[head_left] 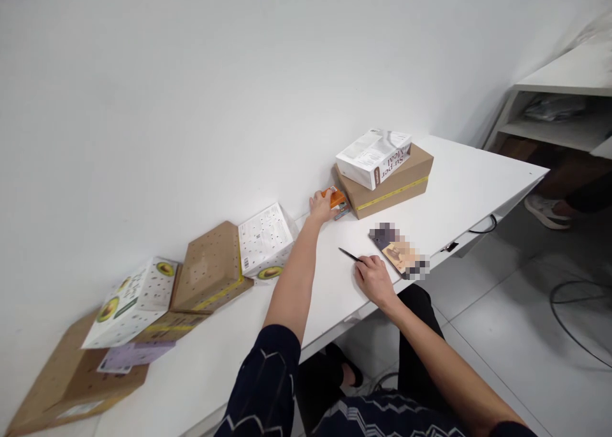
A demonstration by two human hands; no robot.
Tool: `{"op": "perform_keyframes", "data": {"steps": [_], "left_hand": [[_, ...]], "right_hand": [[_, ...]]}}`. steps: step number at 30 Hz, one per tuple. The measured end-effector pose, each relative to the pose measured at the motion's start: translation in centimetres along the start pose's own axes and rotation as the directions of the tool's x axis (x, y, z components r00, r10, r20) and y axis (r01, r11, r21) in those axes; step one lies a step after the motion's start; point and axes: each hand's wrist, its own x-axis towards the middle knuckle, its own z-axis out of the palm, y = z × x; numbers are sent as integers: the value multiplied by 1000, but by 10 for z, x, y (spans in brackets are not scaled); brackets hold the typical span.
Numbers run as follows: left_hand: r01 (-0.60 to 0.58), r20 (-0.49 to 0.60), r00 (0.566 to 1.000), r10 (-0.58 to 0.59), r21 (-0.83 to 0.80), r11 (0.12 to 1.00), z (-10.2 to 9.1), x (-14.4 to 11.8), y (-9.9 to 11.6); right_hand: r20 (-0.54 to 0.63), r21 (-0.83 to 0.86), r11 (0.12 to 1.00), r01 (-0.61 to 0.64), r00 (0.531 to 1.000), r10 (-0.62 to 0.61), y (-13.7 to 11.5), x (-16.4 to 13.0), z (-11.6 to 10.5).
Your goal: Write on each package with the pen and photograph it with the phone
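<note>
My left hand reaches to the back of the table, its fingers bent over a small orange box. The box sits against the side of a brown carton, with a bluish-grey part showing at its lower edge. My right hand rests near the table's front edge, fingers closed around a slim black pen-like stick whose thin end points away to the left. Just right of that hand lies a dark and tan booklet or phone-like flat item, partly blurred.
A white box lies on the brown carton. Along the wall to the left stand several white avocado-print boxes and brown cartons, one open. The white table ends near my lap. A shelf stands at right.
</note>
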Motion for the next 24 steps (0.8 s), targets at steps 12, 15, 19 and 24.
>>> {"op": "perform_keyframes", "data": {"steps": [12,15,19,24], "left_hand": [[35,-323,914,-244,-538,842,-35,-211,19],[97,-206,918,-338,-710,698,-37,-258,3],[188,-160,881,-446,-747,638,-33,-290,-17],[212,-427,761,-489,-548,809,-16,-298,-13]], "right_hand": [[16,-43,999,-23,1000,23,2,-5,-2],[27,-28,1000,-3,1000,4,6,-6,0],[11,6,1000,25,1000,-25,10,-7,3],[-16,36,999,28,999,-28,11,-7,5]]}}
